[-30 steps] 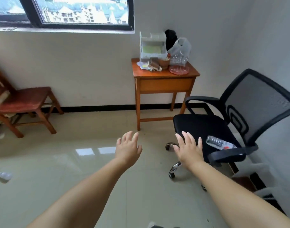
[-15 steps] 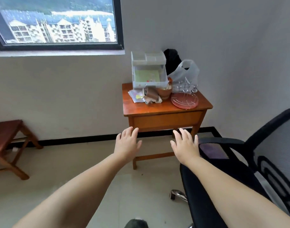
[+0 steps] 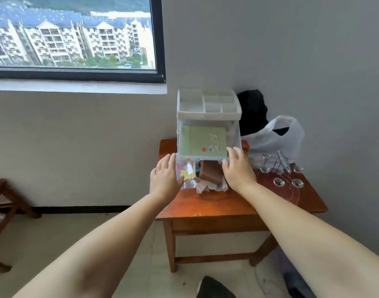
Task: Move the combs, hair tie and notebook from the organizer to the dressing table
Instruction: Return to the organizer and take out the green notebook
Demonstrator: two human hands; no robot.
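Both bare forearms reach forward, palms down. The left hand (image 3: pixel 165 179) is spread wide and empty at the lower left corner of the clear organizer (image 3: pixel 208 127); the right hand (image 3: pixel 237 171), fingers loosely spread, rests at its lower right corner, holding nothing that can be seen. Between them, at 12 o'clock, the green notebook (image 3: pixel 202 141) stands inside the organizer on the wooden table (image 3: pixel 218 206). Its small stickers carry no readable writing. Combs and hair tie cannot be made out.

Soft daylight, wide-angle view

Light from the window (image 3: pixel 72 33) on my left is even and dim-ish; shadows under the table (image 3: pixel 227 209) are faint. My forearms bulge at the edges, and everything looks slightly soft.
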